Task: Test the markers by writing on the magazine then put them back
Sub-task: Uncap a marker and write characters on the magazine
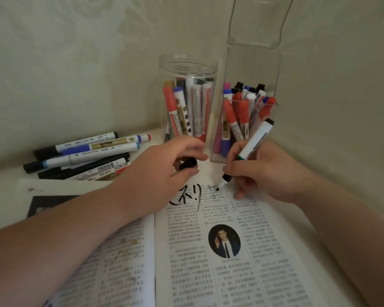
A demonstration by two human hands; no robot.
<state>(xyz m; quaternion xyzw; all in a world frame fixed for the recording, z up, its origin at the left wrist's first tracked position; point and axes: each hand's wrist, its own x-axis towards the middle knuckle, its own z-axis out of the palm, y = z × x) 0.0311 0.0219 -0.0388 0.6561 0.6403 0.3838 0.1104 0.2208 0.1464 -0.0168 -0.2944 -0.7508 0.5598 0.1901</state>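
Right hand [264,171] pinching a white marker [251,147], black tip touching the open magazine [231,251] top margin, left hand [164,173] curled round its black cap [187,164], just left, over the near desk [211,169]

Pale walls [64,52] with a faint embossed pattern meet in a corner behind a white tabletop [2,182]

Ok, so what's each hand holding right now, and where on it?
Right hand grips a marker low on the barrel, just above the tip. Left hand pinches a black cap by its sides.
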